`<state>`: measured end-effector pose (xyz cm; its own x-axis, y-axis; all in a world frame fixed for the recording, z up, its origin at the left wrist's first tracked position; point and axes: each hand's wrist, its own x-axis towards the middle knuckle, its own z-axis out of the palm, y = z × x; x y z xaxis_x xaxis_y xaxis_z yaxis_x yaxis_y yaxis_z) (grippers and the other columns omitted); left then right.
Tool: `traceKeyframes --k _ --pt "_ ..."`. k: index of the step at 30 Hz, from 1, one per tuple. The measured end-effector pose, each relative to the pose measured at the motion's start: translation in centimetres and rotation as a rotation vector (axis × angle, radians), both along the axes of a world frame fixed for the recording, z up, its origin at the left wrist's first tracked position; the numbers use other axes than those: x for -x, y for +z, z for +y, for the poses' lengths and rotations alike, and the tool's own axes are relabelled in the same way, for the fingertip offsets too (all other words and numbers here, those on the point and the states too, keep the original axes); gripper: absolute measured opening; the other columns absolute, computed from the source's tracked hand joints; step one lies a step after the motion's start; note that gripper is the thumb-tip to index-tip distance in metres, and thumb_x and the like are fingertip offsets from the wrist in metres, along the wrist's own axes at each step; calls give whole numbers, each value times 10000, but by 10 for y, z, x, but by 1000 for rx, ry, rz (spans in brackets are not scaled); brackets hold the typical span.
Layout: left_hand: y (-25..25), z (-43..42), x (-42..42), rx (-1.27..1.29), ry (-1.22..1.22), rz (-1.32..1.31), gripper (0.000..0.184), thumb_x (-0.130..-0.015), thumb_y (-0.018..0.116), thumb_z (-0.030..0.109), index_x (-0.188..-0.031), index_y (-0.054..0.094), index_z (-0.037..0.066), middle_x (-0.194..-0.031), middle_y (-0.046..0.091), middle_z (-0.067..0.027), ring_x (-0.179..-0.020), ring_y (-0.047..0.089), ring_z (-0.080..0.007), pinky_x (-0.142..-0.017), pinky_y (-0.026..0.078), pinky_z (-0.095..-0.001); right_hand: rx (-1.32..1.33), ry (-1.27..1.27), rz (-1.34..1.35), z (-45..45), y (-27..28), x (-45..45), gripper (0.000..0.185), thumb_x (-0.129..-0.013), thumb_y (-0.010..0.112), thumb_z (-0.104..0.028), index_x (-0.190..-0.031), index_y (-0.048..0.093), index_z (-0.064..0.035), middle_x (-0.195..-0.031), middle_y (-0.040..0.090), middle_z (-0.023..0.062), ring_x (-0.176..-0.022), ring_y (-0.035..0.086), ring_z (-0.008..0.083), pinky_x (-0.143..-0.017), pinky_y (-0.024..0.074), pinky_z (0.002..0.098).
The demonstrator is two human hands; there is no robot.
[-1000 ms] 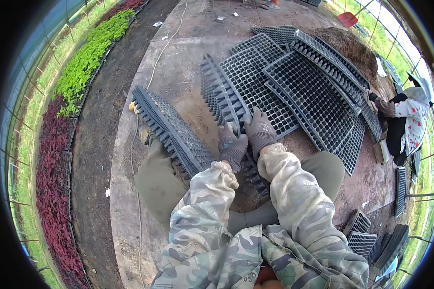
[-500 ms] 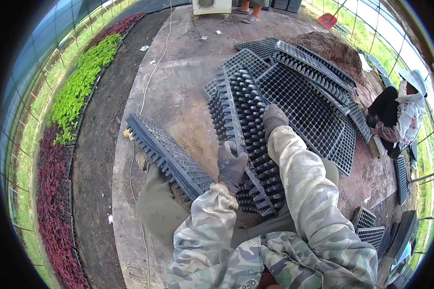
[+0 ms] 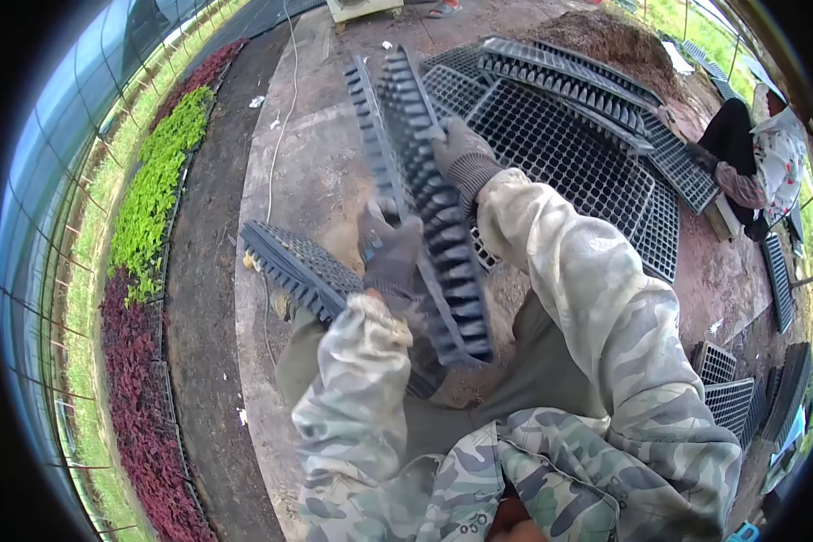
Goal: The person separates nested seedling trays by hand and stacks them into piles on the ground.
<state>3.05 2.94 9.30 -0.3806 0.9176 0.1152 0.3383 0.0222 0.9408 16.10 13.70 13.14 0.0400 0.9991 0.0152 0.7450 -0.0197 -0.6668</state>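
Observation:
My left hand [image 3: 393,253], in a grey glove, is closed on the near left part of a black seedling tray [image 3: 447,244] held up on its edge before my knees. My right hand [image 3: 465,163], gloved too, grips the same tray's right rim farther up. The tray's cell undersides show, and a second rim [image 3: 375,135] runs close along its left side; motion blurs both, and I cannot tell whether they touch. By my left leg leans a stack of nested seedling trays [image 3: 303,262]. My left fingers are partly hidden.
A large pile of seedling trays [image 3: 560,144] spreads over the floor ahead and right, with a heap of brown soil [image 3: 605,50] behind it. A person [image 3: 759,154] sits at the right. Green seedlings [image 3: 172,167], red seedlings [image 3: 135,379] and a cable [image 3: 275,154] lie left.
The held tray has risen off the pile and turned more upright, swinging left. Both hands moved up and left with it. My view has tilted down slightly.

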Motion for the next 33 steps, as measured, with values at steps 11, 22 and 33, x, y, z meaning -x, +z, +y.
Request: traceKeyframes --k 11,22,33 --pt "0 44 64 157 367 -467 217 -824 620 138 -1001 541 40 -748 579 -57 -559 562 -149 -464 471 -311 180 551 -15 -77 -27 39 800 -848 597 -491 -1389 308 22 -1275 467 254 -1115 557 313 -975 436 379" --pt "17 45 91 85 203 -239 477 -831 680 136 -1234 473 -13 -1079 599 -162 -944 612 -202 -800 515 -312 150 290 205 -8 -58 27 316 -941 533 -316 -1070 645 -50 -822 663 88 -725 621 169 -717 488 317" --pt "-35 -8 11 -119 -199 -163 989 -663 838 253 -1394 239 -36 -1346 351 -214 -1204 461 -319 -987 442 -397 110 130 414 17 -62 45 370 -921 498 -325 -1094 625 -23 -1041 645 225 -1011 614 364 -877 471 404"
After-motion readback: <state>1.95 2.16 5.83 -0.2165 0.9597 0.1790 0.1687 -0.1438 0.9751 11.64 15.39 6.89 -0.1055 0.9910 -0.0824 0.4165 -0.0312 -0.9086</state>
